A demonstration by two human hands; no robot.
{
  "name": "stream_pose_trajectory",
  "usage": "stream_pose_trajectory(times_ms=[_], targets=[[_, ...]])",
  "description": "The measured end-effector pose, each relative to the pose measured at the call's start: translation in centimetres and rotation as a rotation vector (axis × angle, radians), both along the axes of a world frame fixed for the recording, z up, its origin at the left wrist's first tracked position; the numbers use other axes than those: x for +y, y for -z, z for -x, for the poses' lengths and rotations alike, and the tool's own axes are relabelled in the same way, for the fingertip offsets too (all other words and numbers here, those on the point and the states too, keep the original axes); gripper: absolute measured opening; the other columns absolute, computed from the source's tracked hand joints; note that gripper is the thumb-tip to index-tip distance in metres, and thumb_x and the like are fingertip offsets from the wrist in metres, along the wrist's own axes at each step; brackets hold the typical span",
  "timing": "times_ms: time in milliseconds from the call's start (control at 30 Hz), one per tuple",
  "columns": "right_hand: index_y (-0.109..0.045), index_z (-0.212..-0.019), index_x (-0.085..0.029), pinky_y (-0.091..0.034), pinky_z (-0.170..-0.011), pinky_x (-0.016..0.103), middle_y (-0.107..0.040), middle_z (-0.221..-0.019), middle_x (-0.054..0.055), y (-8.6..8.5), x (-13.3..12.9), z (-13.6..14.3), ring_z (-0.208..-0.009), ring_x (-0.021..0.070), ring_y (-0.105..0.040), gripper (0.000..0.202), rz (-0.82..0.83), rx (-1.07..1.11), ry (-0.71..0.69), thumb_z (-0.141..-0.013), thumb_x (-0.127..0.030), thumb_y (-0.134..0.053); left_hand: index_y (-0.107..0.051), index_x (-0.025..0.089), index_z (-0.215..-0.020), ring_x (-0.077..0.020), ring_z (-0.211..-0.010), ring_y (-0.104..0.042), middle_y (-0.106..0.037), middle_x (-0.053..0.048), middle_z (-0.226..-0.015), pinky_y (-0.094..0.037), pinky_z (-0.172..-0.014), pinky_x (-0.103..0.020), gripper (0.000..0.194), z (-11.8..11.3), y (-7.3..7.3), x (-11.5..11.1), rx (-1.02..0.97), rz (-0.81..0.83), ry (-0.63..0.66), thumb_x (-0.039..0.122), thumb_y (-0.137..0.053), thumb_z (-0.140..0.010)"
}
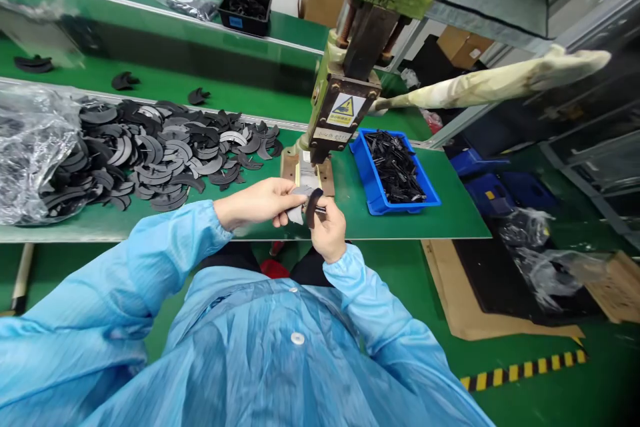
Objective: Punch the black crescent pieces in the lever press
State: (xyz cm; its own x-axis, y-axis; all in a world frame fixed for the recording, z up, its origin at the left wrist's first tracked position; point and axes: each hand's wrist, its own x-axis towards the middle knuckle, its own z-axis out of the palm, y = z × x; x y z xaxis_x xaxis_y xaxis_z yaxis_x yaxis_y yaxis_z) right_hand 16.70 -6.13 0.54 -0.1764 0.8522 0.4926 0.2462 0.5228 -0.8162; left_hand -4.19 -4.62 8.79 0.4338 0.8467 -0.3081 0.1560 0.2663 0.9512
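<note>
At the bench edge, just in front of a hand press (340, 100), my two hands meet. My left hand (263, 203) is closed, pinching a grey curved plastic piece (296, 213) between thumb and fingers. My right hand (330, 230) is closed on a dark curved piece (313, 207) that stands close against the grey one. Whether the two pieces are joined, I cannot tell. A small black strip also shows by my right fingers. Behind my fingertips lies the press's base (327, 177). Parts of both pieces are hidden by my fingers.
A heap of curved grey and black pieces (175, 153) spreads left, beside a clear plastic bag (33, 153). To the right stands a blue bin (373, 187) of small black parts. The press's wrapped lever (490, 83) juts out rightward. Behind runs a green conveyor-like strip (160, 83).
</note>
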Motion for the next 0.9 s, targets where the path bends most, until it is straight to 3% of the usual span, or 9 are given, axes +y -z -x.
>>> stream_pose_trajectory(times_ms=[100, 233, 333, 400, 533, 667, 800, 900], targets=[[-0.070, -0.110, -0.028, -0.060, -0.086, 0.038, -0.077, -0.101, 0.004, -1.0, 0.4, -0.9, -0.092, 0.0201, -0.073, 0.015, -0.075, -0.090, -0.028, -0.099, -0.038, -0.067, -0.062, 0.021, -0.085, -0.0138, -0.051, -0.061, -0.064, -0.002, -0.063, -0.047, -0.046, -0.024, 0.042, 0.5, 0.4, 0.1, 0.075, -0.073, -0.044, 0.058, -0.080, -0.093], [-0.070, -0.103, -0.027, -0.057, -0.083, 0.039, -0.074, -0.094, 0.004, -1.6, 0.8, -1.6, -0.089, 0.0204, -0.069, 0.009, -0.171, -0.171, -0.050, -0.098, -0.034, -0.067, -0.065, 0.023, -0.094, -0.0157, -0.071, -0.061, -0.065, -0.003, -0.082, -0.049, -0.061, -0.026, 0.035, 0.2, 0.0, -1.4, 0.236, -0.395, -0.327, 0.053, -0.082, -0.091], [-0.070, -0.103, -0.026, -0.057, -0.084, 0.039, -0.075, -0.096, 0.005, -1.6, 0.8, -1.7, -0.090, 0.0201, -0.069, 0.008, -0.219, -0.211, -0.077, -0.098, -0.032, -0.066, -0.064, 0.023, -0.082, -0.0168, -0.075, -0.056, -0.061, -0.004, -0.084, -0.044, -0.064, -0.027, 0.034, -0.4, -0.2, -2.3, 0.368, -0.558, -0.285, 0.051, -0.081, -0.091], [-0.070, -0.103, -0.026, -0.057, -0.084, 0.038, -0.075, -0.095, 0.005, -1.6, 0.8, -1.7, -0.089, 0.0194, -0.069, 0.007, -0.243, -0.227, -0.099, -0.099, -0.030, -0.066, -0.061, 0.021, -0.074, -0.0147, -0.068, -0.048, -0.056, -0.002, -0.075, -0.036, -0.059, -0.028, 0.039, -0.7, 0.1, -2.4, 0.378, -0.532, -0.209, 0.051, -0.078, -0.093], [-0.071, -0.103, -0.025, -0.059, -0.086, 0.038, -0.077, -0.096, 0.005, -1.6, 0.3, -1.9, -0.090, 0.0186, -0.071, 0.006, -0.270, -0.218, -0.119, -0.098, -0.027, -0.068, -0.055, 0.020, -0.069, -0.0104, -0.058, -0.034, -0.042, 0.004, -0.061, -0.025, -0.054, -0.026, 0.051, -0.8, 1.2, -1.5, 0.251, -0.325, -0.150, 0.059, -0.074, -0.094], [-0.071, -0.109, -0.026, -0.061, -0.089, 0.038, -0.078, -0.103, 0.006, -1.3, 0.0, -2.0, -0.097, 0.0192, -0.074, 0.010, -0.263, -0.137, -0.070, -0.100, -0.026, -0.066, -0.063, 0.018, -0.086, -0.0096, -0.065, -0.047, -0.056, 0.003, -0.074, -0.037, -0.059, -0.023, 0.045, -0.9, 1.4, -1.2, 0.062, -0.276, -0.180, 0.059, -0.083, -0.087], [-0.072, -0.111, -0.028, -0.063, -0.090, 0.038, -0.079, -0.103, 0.005, -0.8, 0.6, -2.3, -0.098, 0.0197, -0.075, 0.012, -0.210, -0.104, -0.060, -0.099, -0.031, -0.068, -0.069, 0.017, -0.094, -0.0110, -0.065, -0.058, -0.063, 0.000, -0.080, -0.048, -0.058, -0.024, 0.049, -0.6, 1.8, -0.7, -0.122, -0.125, -0.041, 0.064, -0.083, -0.087], [-0.070, -0.127, -0.027, -0.064, -0.091, 0.040, -0.077, -0.110, 0.007, 0.1, 1.7, -3.4, -0.102, 0.0204, -0.075, 0.026, -0.129, -0.111, -0.006, -0.102, -0.034, -0.064, -0.072, 0.015, -0.092, -0.0093, -0.058, -0.057, -0.065, 0.000, -0.076, -0.048, -0.052, -0.023, 0.049, 0.9, 3.1, 1.7, -0.122, -0.103, -0.145, 0.062, -0.085, -0.088]])
